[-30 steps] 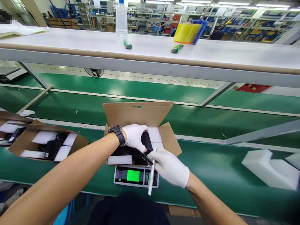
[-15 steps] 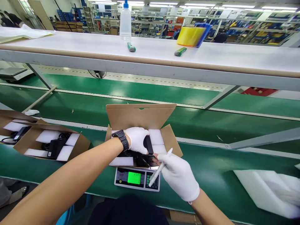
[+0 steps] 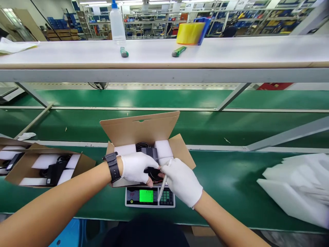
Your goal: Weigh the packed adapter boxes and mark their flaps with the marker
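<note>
An open cardboard box (image 3: 140, 128) stands behind the scale's display panel, its lid flap raised and tilted back. Inside lie a black power adapter (image 3: 150, 152), a coiled black cable (image 3: 142, 145) and white foam blocks (image 3: 163, 149). My left hand (image 3: 137, 167), in a white glove with bare fingertips, curls round black cable at the box's front. My right hand (image 3: 183, 181), gloved likewise, is closed on a white pen (image 3: 162, 188), and its fingertips meet the left ones at the cable. A digital scale (image 3: 150, 197) with a lit green display shows below the hands.
To the left, another open box (image 3: 84, 167) holds an adapter and foam. White foam sheets or bags (image 3: 295, 188) lie on the right of the green bench (image 3: 226, 192). A raised shelf (image 3: 231, 55) carries a bottle (image 3: 117, 24), yellow tape (image 3: 190, 33) and two green cutters (image 3: 179, 51).
My left hand has moved from over the adapter to the cable at the box's front, uncovering the adapter. My right hand keeps the pen, now closer to the left. The view has shifted and levelled.
</note>
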Tool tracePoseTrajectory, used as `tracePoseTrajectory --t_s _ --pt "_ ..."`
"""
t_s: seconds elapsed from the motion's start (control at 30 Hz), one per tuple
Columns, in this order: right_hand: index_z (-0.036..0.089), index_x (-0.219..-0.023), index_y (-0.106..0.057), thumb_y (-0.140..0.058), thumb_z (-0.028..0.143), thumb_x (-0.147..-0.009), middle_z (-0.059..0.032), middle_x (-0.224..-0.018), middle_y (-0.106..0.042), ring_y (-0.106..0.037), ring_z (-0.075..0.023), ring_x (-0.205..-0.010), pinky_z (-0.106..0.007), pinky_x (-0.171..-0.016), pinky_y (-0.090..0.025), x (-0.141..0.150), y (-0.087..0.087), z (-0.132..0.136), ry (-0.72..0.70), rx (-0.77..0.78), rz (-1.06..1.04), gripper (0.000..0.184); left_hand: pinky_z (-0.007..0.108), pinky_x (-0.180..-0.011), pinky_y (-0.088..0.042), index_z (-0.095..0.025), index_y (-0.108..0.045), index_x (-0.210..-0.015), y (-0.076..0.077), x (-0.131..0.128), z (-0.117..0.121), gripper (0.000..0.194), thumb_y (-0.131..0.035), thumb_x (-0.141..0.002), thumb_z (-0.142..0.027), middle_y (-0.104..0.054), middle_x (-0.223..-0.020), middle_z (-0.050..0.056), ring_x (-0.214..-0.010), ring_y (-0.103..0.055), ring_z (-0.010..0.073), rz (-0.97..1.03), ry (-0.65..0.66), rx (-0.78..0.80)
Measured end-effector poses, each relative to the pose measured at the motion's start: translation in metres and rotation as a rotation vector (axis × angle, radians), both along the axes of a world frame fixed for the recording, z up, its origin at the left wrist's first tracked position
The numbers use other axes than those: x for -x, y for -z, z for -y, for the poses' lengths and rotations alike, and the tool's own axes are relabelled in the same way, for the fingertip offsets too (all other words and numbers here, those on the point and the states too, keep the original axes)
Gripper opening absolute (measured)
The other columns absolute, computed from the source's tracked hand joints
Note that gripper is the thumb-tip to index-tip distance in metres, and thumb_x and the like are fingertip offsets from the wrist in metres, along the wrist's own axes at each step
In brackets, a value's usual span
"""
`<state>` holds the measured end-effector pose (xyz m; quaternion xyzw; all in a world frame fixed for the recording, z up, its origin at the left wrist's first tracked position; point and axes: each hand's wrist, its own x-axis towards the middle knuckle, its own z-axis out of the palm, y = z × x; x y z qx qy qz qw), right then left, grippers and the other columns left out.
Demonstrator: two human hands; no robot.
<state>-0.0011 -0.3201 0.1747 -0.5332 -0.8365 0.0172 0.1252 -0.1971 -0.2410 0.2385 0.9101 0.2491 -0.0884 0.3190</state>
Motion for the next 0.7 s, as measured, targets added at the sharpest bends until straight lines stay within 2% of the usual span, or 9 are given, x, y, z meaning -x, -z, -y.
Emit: tracePoseTrajectory --t_s 0.07,0.13,0.2,0.27,0.33,0.4,0.5,0.6,0.7 --pt "0.020 -0.081 -0.071 -0.066 0.025 -0.091 -0.0044 -0.077 -0.063 -0.052 -0.0211 -0.076 -0.033 -0.065 -0.030 0.000 0.001 0.001 0.014 0.019 -0.021 0.012 0.026 -0.069 -0.046 -0.023 -0.071 -0.114 0.002 0.000 -0.002 0.046 -0.081 -0.073 -0.040 -0.072 -0.106 0.003 -0.090 -0.066 0.0206 -0.047 -0.065 0.044" --pt "0.019 -0.079 -0.070 -0.067 0.024 -0.090 -0.0043 -0.076 -0.063 -0.053 -0.0209 -0.076 -0.032 -0.064 -0.031 0.000 0.001 0.003 0.012 0.039 -0.056 0.012 0.024 -0.065 -0.044 -0.024 -0.072 -0.107 0.005 0.000 -0.001 0.032 -0.078 -0.077 -0.035 -0.074 -0.100 0.000 -0.083 -0.066 0.0170 -0.054 -0.163 0.090" --pt "0.019 -0.078 -0.069 -0.070 0.023 -0.087 -0.0039 -0.074 -0.062 -0.054 -0.0203 -0.075 -0.031 -0.064 -0.033 -0.001 -0.001 0.005 -0.017 0.048 -0.105 0.011 0.023 -0.061 -0.041 -0.024 -0.072 -0.096 0.008 -0.002 0.002 0.015 -0.071 -0.082 -0.030 -0.075 -0.093 -0.003 -0.078 -0.066 0.0143 -0.040 -0.206 0.093" --pt "0.018 -0.077 -0.067 -0.073 0.021 -0.085 -0.0034 -0.073 -0.062 -0.054 -0.0194 -0.074 -0.030 -0.063 -0.035 -0.004 -0.003 0.007 -0.078 0.042 -0.170 0.010 0.026 -0.057 -0.038 -0.023 -0.071 -0.085 0.009 -0.006 0.006 0.009 -0.066 -0.085 -0.030 -0.074 -0.084 -0.002 -0.074 -0.066 0.0161 -0.080 -0.169 -0.025" --pt "0.017 -0.078 -0.066 -0.075 0.017 -0.082 -0.0030 -0.074 -0.062 -0.054 -0.0182 -0.074 -0.028 -0.062 -0.038 -0.009 -0.008 0.010 -0.140 0.015 -0.274 0.010 0.030 -0.054 -0.036 -0.022 -0.068 -0.080 0.010 -0.011 0.012 0.016 -0.062 -0.087 -0.033 -0.072 -0.082 0.001 -0.075 -0.066 0.0207 -0.148 -0.084 -0.203" --pt "0.017 -0.081 -0.065 -0.073 0.015 -0.084 -0.0028 -0.076 -0.063 -0.055 -0.0170 -0.074 -0.027 -0.063 -0.042 -0.016 -0.015 0.015 -0.159 -0.004 -0.397 0.008 0.033 -0.053 -0.036 -0.021 -0.068 -0.082 0.011 -0.017 0.018 0.017 -0.059 -0.088 -0.034 -0.070 -0.082 0.004 -0.075 -0.066 0.0247 -0.201 -0.003 -0.354" --pt "0.019 -0.086 -0.063 -0.063 0.016 -0.091 -0.0038 -0.081 -0.066 -0.059 -0.0164 -0.076 -0.028 -0.067 -0.048 -0.027 -0.026 0.024 -0.118 -0.102 -0.540 0.006 0.034 -0.050 -0.038 -0.022 -0.069 -0.088 0.014 -0.025 0.024 0.016 -0.054 -0.089 -0.028 -0.069 -0.082 0.004 -0.071 -0.066 0.0267 -0.218 0.070 -0.448" --pt "0.021 -0.095 -0.063 -0.062 0.012 -0.090 -0.0043 -0.088 -0.069 -0.064 -0.0175 -0.084 -0.030 -0.072 -0.053 -0.038 -0.028 0.031 -0.046 -0.270 -0.638 0.011 0.035 -0.053 -0.042 -0.020 -0.071 -0.089 0.014 -0.026 0.020 0.019 -0.053 -0.090 -0.026 -0.069 -0.084 0.006 -0.074 -0.067 0.0275 -0.249 0.060 -0.406" --pt "0.024 -0.099 -0.063 -0.064 0.007 -0.086 -0.0033 -0.091 -0.070 -0.066 -0.0181 -0.087 -0.031 -0.073 -0.055 -0.044 -0.022 0.034 -0.002 -0.315 -0.708 0.021 0.034 -0.068 -0.050 -0.019 -0.073 -0.092 0.011 -0.016 0.012 0.020 -0.054 -0.092 -0.026 -0.071 -0.091 0.006 -0.085 -0.067 0.0248 -0.215 0.037 -0.213"
